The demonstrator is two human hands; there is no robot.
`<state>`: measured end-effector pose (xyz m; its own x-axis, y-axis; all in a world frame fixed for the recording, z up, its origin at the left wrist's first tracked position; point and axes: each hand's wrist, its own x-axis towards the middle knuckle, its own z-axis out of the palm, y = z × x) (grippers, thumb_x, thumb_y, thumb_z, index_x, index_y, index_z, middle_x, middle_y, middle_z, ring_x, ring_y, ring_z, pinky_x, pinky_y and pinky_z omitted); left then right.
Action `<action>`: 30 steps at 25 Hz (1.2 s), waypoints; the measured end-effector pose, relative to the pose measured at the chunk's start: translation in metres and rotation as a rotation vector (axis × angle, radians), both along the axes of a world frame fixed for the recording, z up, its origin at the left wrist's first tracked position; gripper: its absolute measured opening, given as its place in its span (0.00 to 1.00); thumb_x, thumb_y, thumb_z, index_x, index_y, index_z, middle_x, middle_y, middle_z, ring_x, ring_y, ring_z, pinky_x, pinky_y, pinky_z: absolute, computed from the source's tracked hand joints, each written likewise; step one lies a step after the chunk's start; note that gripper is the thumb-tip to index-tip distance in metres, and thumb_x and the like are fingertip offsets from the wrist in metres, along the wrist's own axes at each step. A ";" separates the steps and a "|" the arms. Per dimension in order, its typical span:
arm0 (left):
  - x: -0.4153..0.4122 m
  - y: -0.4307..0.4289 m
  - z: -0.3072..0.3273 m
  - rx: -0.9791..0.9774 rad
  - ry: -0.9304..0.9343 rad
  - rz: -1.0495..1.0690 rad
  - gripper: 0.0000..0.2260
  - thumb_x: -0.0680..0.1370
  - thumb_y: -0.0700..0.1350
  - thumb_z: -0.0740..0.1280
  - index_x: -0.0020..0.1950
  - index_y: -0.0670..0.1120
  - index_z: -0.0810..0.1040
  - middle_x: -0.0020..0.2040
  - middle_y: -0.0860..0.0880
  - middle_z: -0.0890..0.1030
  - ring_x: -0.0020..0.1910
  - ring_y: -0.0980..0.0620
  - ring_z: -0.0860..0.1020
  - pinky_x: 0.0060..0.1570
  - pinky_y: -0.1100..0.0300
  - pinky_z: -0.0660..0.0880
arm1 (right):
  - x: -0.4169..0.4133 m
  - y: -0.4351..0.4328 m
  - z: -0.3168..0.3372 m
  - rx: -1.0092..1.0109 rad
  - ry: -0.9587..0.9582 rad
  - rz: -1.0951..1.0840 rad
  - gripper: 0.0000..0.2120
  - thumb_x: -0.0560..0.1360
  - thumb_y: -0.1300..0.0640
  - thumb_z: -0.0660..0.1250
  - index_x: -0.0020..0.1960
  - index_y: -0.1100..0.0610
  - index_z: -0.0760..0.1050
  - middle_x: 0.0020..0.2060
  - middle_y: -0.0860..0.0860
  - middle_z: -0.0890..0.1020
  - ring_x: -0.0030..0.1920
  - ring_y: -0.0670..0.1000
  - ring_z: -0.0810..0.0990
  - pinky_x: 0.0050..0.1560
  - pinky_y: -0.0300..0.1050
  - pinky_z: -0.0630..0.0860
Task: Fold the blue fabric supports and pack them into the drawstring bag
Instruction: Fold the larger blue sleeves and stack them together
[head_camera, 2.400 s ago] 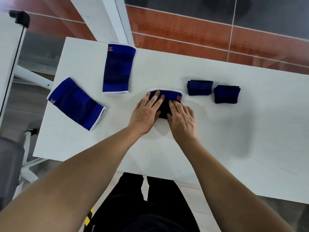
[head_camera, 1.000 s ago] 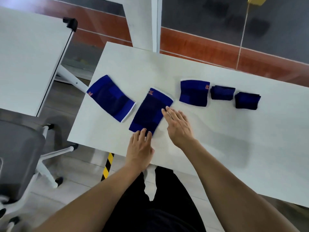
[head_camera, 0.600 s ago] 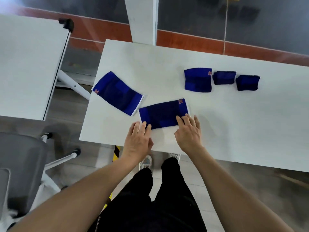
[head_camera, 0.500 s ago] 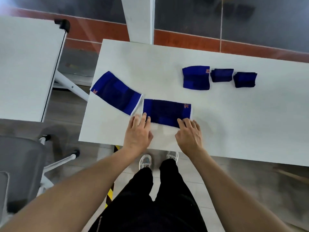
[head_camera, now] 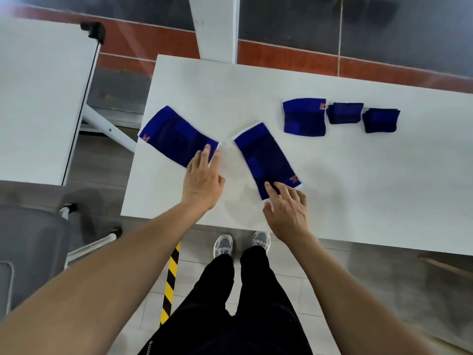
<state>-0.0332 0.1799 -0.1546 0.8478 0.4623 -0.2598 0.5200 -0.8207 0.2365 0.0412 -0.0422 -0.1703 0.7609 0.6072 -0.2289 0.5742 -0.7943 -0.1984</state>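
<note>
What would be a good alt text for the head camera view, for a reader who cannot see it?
A person's left hand and right hand each rest open on an unfolded blue support, the left one and the middle one, on a white table. Three folded supports lie in a row behind; no drawstring bag is visible.

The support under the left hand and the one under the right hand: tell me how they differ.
The left support lies at the table's left edge, its logo at the far left end; the right support lies nearer the middle, logo at its near end. The left hand touches the left support's right end; the right hand rests fingertips on the right support's near end. Both lie flat, unfolded, blue with white trim.
</note>
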 end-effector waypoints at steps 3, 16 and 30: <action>-0.031 0.001 -0.002 -0.031 0.061 0.086 0.25 0.79 0.46 0.62 0.76 0.42 0.64 0.76 0.39 0.65 0.74 0.37 0.65 0.74 0.45 0.62 | 0.005 0.001 0.002 -0.022 0.031 0.003 0.25 0.79 0.51 0.59 0.76 0.51 0.68 0.71 0.51 0.73 0.71 0.55 0.69 0.73 0.58 0.59; 0.008 -0.005 0.005 -0.173 0.180 0.080 0.24 0.81 0.44 0.60 0.77 0.43 0.61 0.71 0.41 0.62 0.62 0.39 0.71 0.58 0.44 0.74 | -0.016 0.016 0.009 0.174 -0.064 0.081 0.19 0.73 0.60 0.66 0.64 0.56 0.77 0.61 0.53 0.80 0.60 0.57 0.77 0.62 0.54 0.68; -0.029 0.010 -0.001 -0.191 0.039 0.339 0.18 0.78 0.48 0.70 0.65 0.45 0.72 0.61 0.43 0.73 0.57 0.41 0.74 0.51 0.47 0.77 | -0.070 0.025 0.005 -0.002 0.236 -0.061 0.15 0.75 0.43 0.68 0.55 0.52 0.77 0.53 0.49 0.75 0.55 0.54 0.74 0.59 0.50 0.65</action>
<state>-0.0622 0.1899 -0.1552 0.6434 0.6545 -0.3970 0.7655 -0.5443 0.3433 -0.0289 -0.0174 -0.1652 0.7215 0.5608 -0.4061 0.4627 -0.8269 -0.3197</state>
